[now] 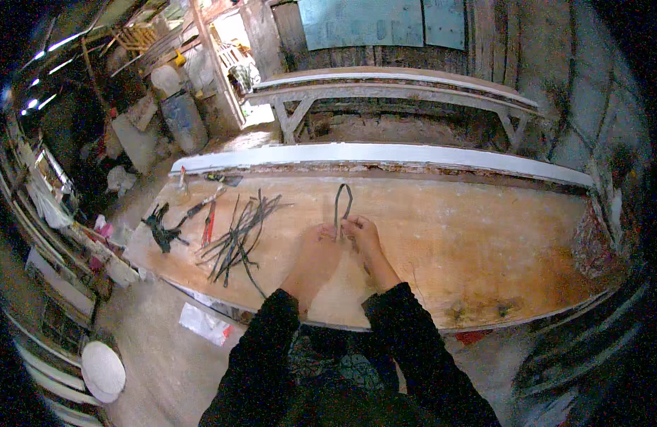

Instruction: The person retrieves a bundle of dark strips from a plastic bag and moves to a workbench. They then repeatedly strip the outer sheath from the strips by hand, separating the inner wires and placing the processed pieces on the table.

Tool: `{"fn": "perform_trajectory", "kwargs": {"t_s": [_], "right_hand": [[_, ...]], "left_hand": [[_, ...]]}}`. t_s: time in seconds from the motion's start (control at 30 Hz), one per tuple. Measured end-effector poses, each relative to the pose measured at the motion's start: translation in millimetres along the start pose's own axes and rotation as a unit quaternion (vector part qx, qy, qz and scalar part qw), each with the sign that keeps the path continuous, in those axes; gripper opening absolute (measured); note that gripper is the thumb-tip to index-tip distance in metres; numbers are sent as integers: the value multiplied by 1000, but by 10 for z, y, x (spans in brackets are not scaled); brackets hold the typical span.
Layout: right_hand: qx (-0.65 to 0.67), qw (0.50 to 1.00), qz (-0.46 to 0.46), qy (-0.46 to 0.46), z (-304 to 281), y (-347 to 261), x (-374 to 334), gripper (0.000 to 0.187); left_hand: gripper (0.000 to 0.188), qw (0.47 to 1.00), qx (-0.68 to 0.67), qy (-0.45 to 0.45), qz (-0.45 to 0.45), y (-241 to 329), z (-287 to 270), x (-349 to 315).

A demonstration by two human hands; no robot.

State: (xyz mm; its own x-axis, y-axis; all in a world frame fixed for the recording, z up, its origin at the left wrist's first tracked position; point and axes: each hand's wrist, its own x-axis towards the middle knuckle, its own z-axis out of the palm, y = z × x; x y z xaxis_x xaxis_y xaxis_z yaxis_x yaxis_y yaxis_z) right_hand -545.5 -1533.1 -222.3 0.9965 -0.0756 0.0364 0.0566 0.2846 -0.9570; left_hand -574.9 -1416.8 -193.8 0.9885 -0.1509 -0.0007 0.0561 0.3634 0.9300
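A thin dark strip [344, 189], bent into a narrow upright loop, stands up between my hands over the wooden table [470, 235]. My left hand [320, 249] closes on its lower left side, the fingertips partly blurred. My right hand [364, 238] pinches the other side of the loop, close beside the left. To the left of my hands lies a loose pile of similar dark strips [237, 242], crossing one another. Farther left are a red-handled tool [209, 225], a brush-like tool [204, 203] and a bunched black strip bundle [160, 229].
A long white-topped board [385, 154] runs along the table's far edge. Behind it stands a wooden bench [406, 92]. A blue drum [184, 121] is at the back left, and a round white lid-like object [103, 371] is at the lower left. A patterned bag [593, 242] hangs at the table's right end.
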Motion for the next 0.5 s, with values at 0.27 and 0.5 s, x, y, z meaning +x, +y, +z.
{"fn": "perform_trajectory", "kwargs": {"t_s": [0.27,0.5], "right_hand": [[-22,997,2,72,36,160,162,11],[-43,994,22,97,148,72,354,10]], "left_hand": [[15,948,257,-140,128,-525,-545,672],[16,989,23,-122,-83,-33,-382,571]]}}
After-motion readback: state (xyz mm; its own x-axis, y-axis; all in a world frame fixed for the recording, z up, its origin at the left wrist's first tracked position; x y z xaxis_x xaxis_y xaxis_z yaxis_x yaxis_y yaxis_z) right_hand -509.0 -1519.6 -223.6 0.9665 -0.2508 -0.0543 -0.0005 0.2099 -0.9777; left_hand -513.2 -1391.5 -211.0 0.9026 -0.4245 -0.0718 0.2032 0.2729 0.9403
